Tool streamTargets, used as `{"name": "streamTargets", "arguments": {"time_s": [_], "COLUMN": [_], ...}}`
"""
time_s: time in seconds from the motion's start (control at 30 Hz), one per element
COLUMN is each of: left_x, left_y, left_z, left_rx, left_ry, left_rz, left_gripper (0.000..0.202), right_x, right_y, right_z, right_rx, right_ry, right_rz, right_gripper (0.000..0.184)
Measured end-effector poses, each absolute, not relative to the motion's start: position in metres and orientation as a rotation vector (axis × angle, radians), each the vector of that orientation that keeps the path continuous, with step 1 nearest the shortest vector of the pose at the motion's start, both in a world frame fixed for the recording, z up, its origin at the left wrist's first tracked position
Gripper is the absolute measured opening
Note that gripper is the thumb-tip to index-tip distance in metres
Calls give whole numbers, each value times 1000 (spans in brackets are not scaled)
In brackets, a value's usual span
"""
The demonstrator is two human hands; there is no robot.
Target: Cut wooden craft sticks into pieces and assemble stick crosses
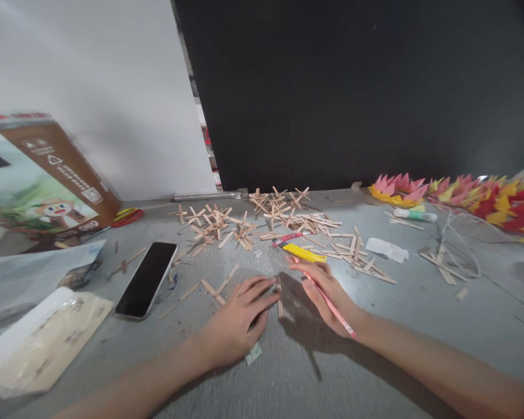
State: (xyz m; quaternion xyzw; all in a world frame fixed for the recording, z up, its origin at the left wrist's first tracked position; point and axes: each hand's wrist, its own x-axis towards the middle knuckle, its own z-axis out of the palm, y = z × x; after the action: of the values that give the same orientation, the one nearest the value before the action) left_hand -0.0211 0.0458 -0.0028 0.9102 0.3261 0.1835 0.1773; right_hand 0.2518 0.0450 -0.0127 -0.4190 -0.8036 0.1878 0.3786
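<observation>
My left hand [238, 317] lies flat on the grey table [397, 326] with its fingers stretched out, the fingertips touching a short wooden craft stick [279, 297]. My right hand [325, 291] rests just right of that stick and holds a pink pencil [332, 305] along its palm, fingers mostly extended. A yellow utility knife [304, 252] lies just beyond my right fingertips. Several crossed wooden sticks [262, 218] are piled behind it.
A black phone [147, 279] lies to the left. A cardboard box [43, 180] and plastic bags [39, 340] fill the left side. Folded paper flowers [463, 195], a glue stick [414, 215] and a white cord [460, 250] sit at the right. A dark panel stands behind.
</observation>
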Motion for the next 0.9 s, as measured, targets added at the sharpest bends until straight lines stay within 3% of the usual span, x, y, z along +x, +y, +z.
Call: {"name": "streamTargets", "arguments": {"time_s": [0.2, 0.47, 0.67, 0.9], "left_x": [-24, -23, -22, -22], "left_y": [47, 46, 47, 50], "left_z": [-5, -3, -3, -9], "left_rx": [2632, 2636, 2629, 2541], "left_ry": [806, 791, 774, 806], "left_rz": [469, 447, 511, 573], "left_gripper": [50, 51, 42, 24], "right_x": [253, 251, 255, 256], "right_y": [42, 46, 51, 52], "right_z": [-3, 2, 0, -1], "right_rx": [-1062, -1111, -1068, -1076], "right_ry": [-1926, -1566, -1512, -1609], "right_rz": [800, 1215, 1282, 1323], "right_gripper": [41, 26, 27, 44]}}
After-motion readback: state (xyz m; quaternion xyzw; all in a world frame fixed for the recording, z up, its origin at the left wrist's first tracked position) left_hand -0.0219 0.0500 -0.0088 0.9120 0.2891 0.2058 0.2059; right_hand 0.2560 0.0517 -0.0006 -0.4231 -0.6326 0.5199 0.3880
